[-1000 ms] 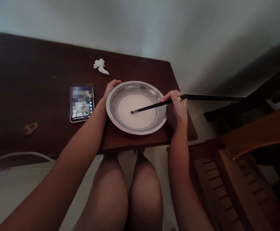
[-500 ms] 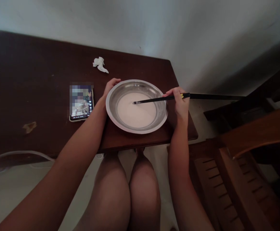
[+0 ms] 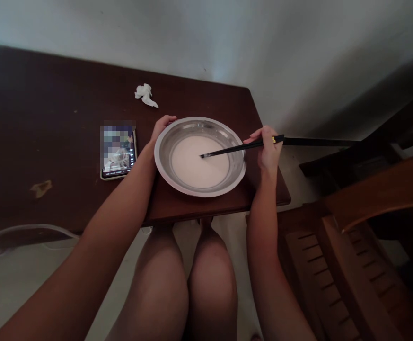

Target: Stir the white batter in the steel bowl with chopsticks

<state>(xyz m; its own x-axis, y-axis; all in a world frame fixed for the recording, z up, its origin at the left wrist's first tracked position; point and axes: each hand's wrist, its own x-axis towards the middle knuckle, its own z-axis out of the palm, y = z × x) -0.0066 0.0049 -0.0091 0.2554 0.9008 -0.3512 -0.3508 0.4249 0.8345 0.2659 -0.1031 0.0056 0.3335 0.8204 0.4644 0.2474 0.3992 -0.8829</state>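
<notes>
A wide steel bowl (image 3: 163,163) with white liquid in it sits at the near right corner of the dark wooden table (image 3: 50,142). My left hand (image 3: 161,126) grips the bowl's left rim, fingers curled over its edge. My right hand (image 3: 267,150) is closed on a pair of black chopsticks (image 3: 240,148), held just past the bowl's right rim. The chopstick tips rest in the white liquid near the bowl's middle.
A phone (image 3: 117,151) with its screen lit lies left of the bowl. A crumpled white tissue (image 3: 144,94) lies farther back. A wooden chair (image 3: 351,246) stands to the right of the table. My knees show below the table edge. A wall runs behind.
The chopstick tips have moved within the liquid, from lower left to the upper middle and then a little right. My right hand shifted slightly right. My left hand stayed on the rim.
</notes>
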